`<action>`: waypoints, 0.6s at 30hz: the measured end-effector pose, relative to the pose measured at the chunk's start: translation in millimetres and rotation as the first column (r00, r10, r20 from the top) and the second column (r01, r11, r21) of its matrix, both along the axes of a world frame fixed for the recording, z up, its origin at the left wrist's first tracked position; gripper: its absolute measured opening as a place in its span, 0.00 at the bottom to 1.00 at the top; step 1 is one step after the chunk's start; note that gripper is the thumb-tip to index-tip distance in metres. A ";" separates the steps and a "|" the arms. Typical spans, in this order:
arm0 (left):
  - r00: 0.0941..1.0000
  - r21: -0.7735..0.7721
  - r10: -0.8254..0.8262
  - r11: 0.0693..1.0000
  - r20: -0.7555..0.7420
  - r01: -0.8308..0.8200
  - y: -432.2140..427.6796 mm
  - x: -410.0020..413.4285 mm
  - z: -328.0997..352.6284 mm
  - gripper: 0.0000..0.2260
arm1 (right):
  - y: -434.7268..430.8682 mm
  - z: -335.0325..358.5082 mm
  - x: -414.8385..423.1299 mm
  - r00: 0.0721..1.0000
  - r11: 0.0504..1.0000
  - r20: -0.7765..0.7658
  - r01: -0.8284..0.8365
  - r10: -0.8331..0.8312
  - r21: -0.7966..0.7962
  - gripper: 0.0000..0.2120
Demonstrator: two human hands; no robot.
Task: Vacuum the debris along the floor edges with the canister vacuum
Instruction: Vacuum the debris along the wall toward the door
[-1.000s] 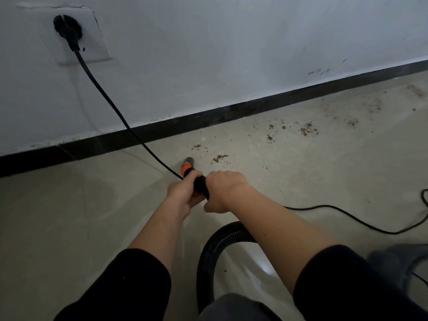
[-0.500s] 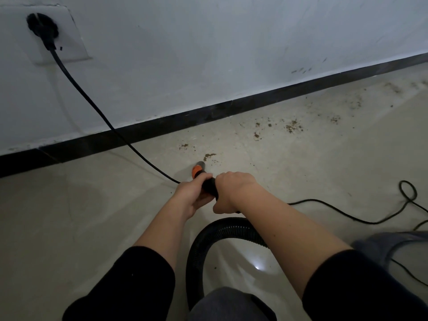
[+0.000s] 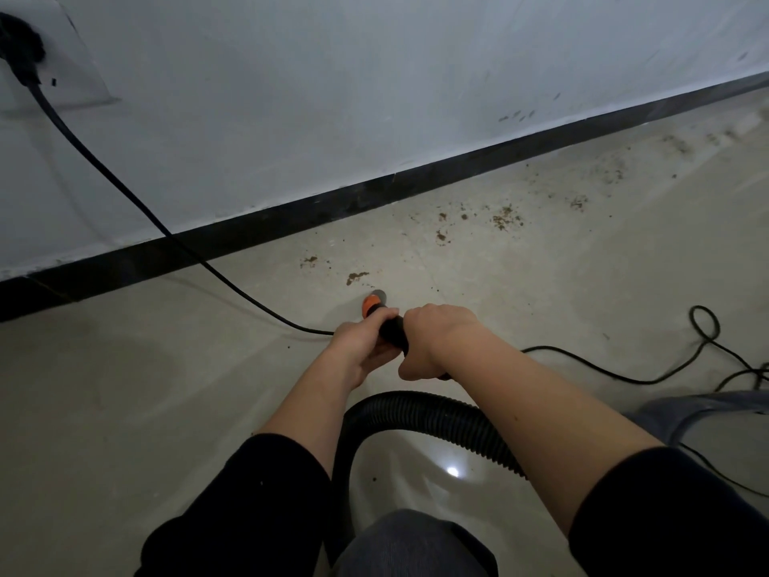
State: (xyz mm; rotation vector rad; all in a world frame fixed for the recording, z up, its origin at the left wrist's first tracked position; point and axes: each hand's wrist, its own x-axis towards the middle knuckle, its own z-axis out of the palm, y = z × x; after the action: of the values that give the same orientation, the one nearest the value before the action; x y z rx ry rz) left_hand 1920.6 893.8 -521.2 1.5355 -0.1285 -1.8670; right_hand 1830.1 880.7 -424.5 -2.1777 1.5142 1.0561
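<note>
Both my hands hold the black vacuum nozzle (image 3: 391,329), which has an orange collar (image 3: 371,305) and a grey tip pointing at the floor near the wall. My left hand (image 3: 361,341) grips it from the left, my right hand (image 3: 437,337) wraps over it from the right. The ribbed black hose (image 3: 420,412) loops back beneath my right forearm. Just beyond the tip lies a small brown debris clump (image 3: 356,277); another clump (image 3: 308,261) sits closer to the skirting. More debris (image 3: 505,220) is scattered further right along the black skirting board (image 3: 374,193).
A black power cord (image 3: 125,193) runs from the wall socket (image 3: 25,56) down across the floor behind my hands and coils at the right (image 3: 703,326). My knee in grey trousers (image 3: 416,543) is at the bottom. The floor is pale and glossy.
The nozzle and both hands have moved rightward along the wall toward the nearest debris clump; the view has shifted right, so the socket now sits at the left edge.
</note>
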 end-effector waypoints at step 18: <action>0.995 -0.001 0.092 0.996 0.044 -0.092 -4.4 21.4 -8.8 0.18 | -5.0 -9.6 12.1 0.995 0.997 0.081 -0.054 0.058 -0.053 0.11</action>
State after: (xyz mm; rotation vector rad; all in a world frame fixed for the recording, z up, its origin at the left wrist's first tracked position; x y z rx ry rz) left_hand 1942.1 889.3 -530.0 1.5577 -0.0752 -1.7627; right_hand 1842.1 875.6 -434.1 -2.2810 1.4673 0.9420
